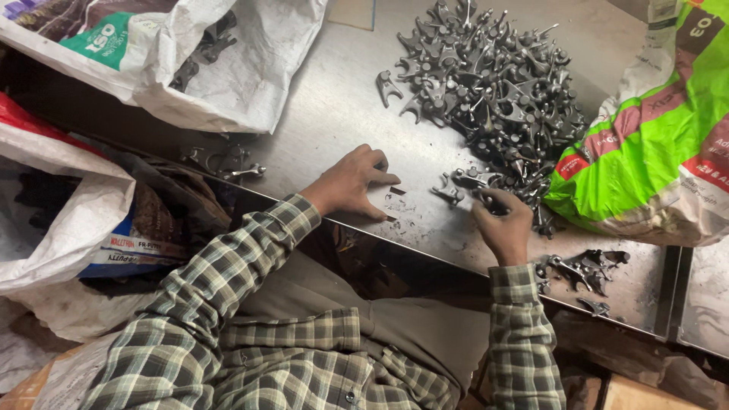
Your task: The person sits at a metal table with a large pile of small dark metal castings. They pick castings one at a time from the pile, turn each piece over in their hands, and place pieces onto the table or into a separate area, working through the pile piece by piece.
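My left hand rests on the steel table, fingers curled, fingertips touching the surface near its front edge; nothing shows in its grip. My right hand is closed around a dark forked metal part that sticks out to the left of the fist. A big heap of similar grey forged parts lies just beyond the right hand. One loose part lies at the heap's left edge. Both arms wear checked sleeves.
A green and white woven sack lies at the right. A white sack holding parts sits at the top left, another white sack at the left. Small groups of parts lie at the table's front right and near the left edge.
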A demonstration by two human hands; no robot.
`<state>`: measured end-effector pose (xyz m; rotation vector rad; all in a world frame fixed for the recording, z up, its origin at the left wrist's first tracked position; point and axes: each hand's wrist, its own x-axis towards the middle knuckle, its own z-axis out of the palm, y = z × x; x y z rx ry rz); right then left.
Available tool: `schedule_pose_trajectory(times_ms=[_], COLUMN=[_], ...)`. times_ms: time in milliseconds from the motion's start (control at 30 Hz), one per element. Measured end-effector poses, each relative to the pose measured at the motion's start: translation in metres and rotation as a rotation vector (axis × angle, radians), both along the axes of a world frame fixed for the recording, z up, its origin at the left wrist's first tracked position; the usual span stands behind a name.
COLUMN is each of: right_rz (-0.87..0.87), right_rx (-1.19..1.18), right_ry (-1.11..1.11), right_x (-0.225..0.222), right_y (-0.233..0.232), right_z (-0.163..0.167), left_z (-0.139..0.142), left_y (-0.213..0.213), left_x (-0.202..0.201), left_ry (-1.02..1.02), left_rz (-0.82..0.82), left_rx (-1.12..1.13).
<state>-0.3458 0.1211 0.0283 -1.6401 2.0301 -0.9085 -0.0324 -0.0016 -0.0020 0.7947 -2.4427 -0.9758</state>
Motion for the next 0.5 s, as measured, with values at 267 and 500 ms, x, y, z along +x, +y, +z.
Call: schedule_pose_trajectory(times_ms=[267,500], right_rz=[-0.072,0.111], right_rx=[0.084,-0.013], right_ry=[0.184,0.209], right_x=[0.025,0.034], right_y=[-0.004,-0.006], right_z=[-0.013,-0.020], left_z=[0.000,0.000], left_y=[-0.001,-0.002], left_x=[-0.003,-0.001], left_ry=[-0.051,-0.052], left_rz=[0.000,-0.002], left_rx=[0.028,0.020])
